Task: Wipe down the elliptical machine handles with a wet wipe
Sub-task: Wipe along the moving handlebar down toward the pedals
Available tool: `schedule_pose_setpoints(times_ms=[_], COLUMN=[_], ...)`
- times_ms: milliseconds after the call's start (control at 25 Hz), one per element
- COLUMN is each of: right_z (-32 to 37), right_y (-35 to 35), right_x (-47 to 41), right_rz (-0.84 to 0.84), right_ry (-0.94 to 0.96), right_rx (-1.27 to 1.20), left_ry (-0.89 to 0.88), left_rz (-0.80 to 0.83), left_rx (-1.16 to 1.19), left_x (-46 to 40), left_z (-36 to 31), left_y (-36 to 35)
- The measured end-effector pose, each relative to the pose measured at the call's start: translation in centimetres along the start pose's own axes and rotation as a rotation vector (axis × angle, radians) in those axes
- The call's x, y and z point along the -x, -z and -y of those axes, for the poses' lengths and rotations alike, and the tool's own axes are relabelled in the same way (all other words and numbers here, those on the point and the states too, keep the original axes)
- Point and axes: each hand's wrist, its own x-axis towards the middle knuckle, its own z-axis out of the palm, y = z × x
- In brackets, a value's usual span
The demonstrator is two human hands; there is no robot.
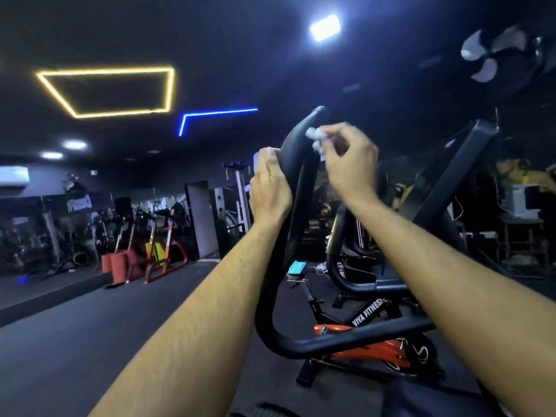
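A dim gym hall is recorded, with a dark rubber floor [90, 341] and a black ceiling carrying a yellow LED rectangle [106, 91], a blue LED angle [210, 115] and a white ceiling panel light [325, 27]. A wall fan [493, 52] is seen at upper right. An orange and black exercise bike [373, 341], lettered VIVA FITNESS, stands on the floor below the arms, and further orange-framed bikes [159, 251] are lined up at left. The elliptical handle [296, 188] is located at frame centre: a thick, matte black, curved bar that rises from a low bend to a rounded tip pointing up and to the right. No marks can be made out on its surface in this light. The bar is gripped by the left hand [270, 188] just below its upper curve, the fingers wrapped round its far side. The right hand [349, 164] is held at the bar's right side near the tip, its fingers curled. A small, crumpled white wet wipe [316, 139] is pinched in the fingertips of the right hand and is pressed against the bar's right edge, just below the tip.
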Motion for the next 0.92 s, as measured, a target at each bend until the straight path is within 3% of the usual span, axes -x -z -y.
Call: schedule_pose_setpoints(times_ms=[80, 160, 360, 520, 560, 720, 920], right_z=[-1.1, -2.5, -1.9, -1.5, -2.1, -3.3, -1.6], right_y=[-0.9, -2.8, -4.1, -2.4, -1.9, -1.3, -3.8], right_x=[-2.8, -3.6, -1.0, 3.0, 2.8, -1.3, -2.4], right_rz=[-0.129, -0.178, -0.235, 0.028, 0.039, -0.227, -0.215], right_ry=[-0.274, -0.395, -0.47, -0.28, -0.314, -0.595, -0.728], right_rx=[-0.029, -0.075, -0.335, -0.374, -0.368, -0.498, -0.514], left_ry=[0.004, -0.016, -0.003, 0.003, 0.007, -0.007, -0.015], left_rz=[0.01, 0.017, 0.007, -0.001, -0.002, 0.01, 0.026], left_rx=[0.002, 0.019, 0.01, 0.022, 0.027, 0.041, 0.079], left_x=[0.1, 0.3, -0.1, 0.5, 0.6, 0.5, 0.3], left_z=[0.1, 0.1, 0.2, -0.3, -0.3, 0.2, 0.2], left_y=[-0.3, -0.2, -0.5, -0.4, -0.3, -0.3, -0.2])
